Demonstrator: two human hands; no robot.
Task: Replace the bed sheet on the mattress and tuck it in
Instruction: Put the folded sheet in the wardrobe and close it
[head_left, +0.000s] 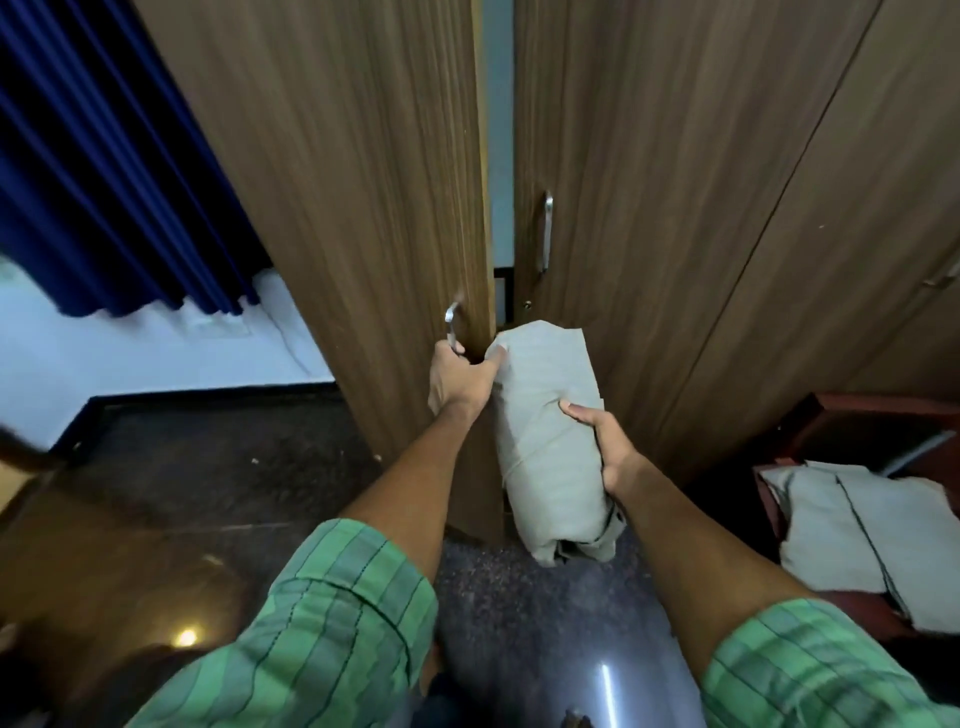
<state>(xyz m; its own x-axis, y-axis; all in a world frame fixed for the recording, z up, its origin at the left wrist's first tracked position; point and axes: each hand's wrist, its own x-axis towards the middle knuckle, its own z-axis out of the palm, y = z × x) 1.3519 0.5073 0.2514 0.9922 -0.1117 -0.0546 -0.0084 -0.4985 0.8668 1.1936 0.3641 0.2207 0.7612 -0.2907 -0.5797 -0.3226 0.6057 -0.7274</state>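
Note:
A folded beige bed sheet bundle (550, 441) hangs upright in front of a wooden wardrobe. My right hand (605, 447) grips the bundle on its right side, fingers curled round the cloth. My left hand (462, 382) grips the metal handle (451, 325) of the left wardrobe door (353, 208), and its thumb touches the top left of the bundle. That door stands ajar, with a narrow gap beside the right door (649, 208). No mattress shows in view.
A second metal handle (546, 231) is on the right door. Beige cloth (857, 535) lies over a reddish-brown piece of furniture (872, 410) at the right. Dark blue curtains (104, 182) hang at the left above a white wall. The floor is dark polished stone (208, 467).

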